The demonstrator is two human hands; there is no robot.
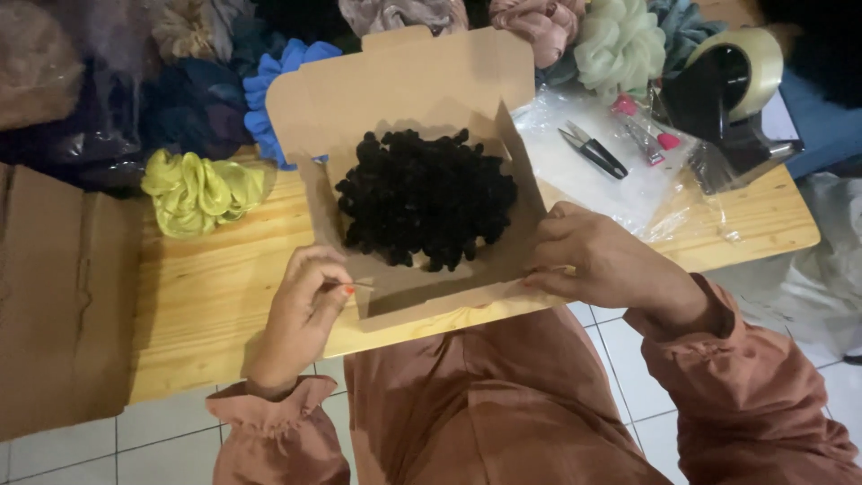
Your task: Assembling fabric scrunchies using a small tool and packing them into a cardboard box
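Note:
An open brown cardboard box (422, 305) sits on a low wooden table (206, 296), its lid standing up at the back. Inside lies a black frilly scrunchie (426, 198). My left hand (305, 314) pinches the box's front left corner flap. My right hand (597, 265) grips the box's front right corner, fingers on the side wall. Both arms wear rust-coloured sleeves.
A yellow-green scrunchie (197, 193) lies left of the box; several more scrunchies are piled along the back. Right of the box lie small black snips (593, 151) on clear plastic and a tape dispenser (732, 99). A flat cardboard sheet (63, 296) stands at the left.

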